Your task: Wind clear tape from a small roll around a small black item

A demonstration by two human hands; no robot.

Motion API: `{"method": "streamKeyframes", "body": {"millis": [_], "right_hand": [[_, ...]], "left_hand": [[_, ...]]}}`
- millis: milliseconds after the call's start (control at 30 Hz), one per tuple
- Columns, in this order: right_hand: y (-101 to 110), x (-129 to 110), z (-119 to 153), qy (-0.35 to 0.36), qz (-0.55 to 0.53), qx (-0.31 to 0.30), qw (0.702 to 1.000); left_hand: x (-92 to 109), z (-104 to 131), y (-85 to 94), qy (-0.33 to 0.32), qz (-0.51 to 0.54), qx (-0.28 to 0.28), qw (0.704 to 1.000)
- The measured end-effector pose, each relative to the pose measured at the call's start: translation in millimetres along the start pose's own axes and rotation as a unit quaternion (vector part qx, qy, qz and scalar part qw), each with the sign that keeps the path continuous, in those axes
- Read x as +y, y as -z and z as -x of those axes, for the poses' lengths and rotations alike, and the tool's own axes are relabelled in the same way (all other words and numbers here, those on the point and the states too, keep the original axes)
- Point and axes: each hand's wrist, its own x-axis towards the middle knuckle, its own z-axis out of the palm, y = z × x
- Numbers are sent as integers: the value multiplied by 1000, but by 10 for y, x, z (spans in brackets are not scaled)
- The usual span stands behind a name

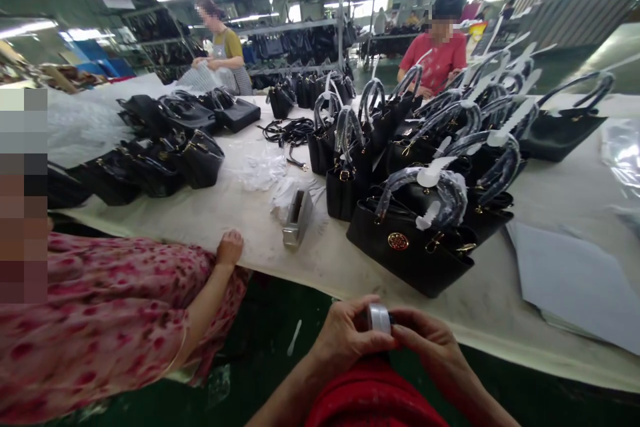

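My left hand (347,331) is closed around a small roll of clear tape (379,318), held upright just off the table's front edge. The fingers of my right hand (433,341) pinch at the roll's right side, where something dark shows that I cannot make out. A grey tape dispenser (297,220) stands on the table beyond my left hand. Closest to my right hand is a black handbag (410,250) with a round gold emblem and plastic-wrapped handles.
More black handbags (345,190) crowd the table behind; others (197,157) sit at the left. Grey sheets (575,287) lie at the right. A co-worker in a floral garment (125,307) is close on my left, one hand at the table edge. Two people work across the table.
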Motion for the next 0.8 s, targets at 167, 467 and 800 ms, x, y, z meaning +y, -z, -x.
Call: {"method": "streamKeyframes", "body": {"millis": [167,467,800], "right_hand": [[56,-58,-20,-8,0,14,1000],[332,-108,-54,3,30,-36,999],[548,-41,-57,-8,39,-65,997]], "left_hand": [[29,-28,-81,0,33,7,999],[49,-102,-278,18,99,26,995],[-27,-150,-403,13,25,12,1000]]}}
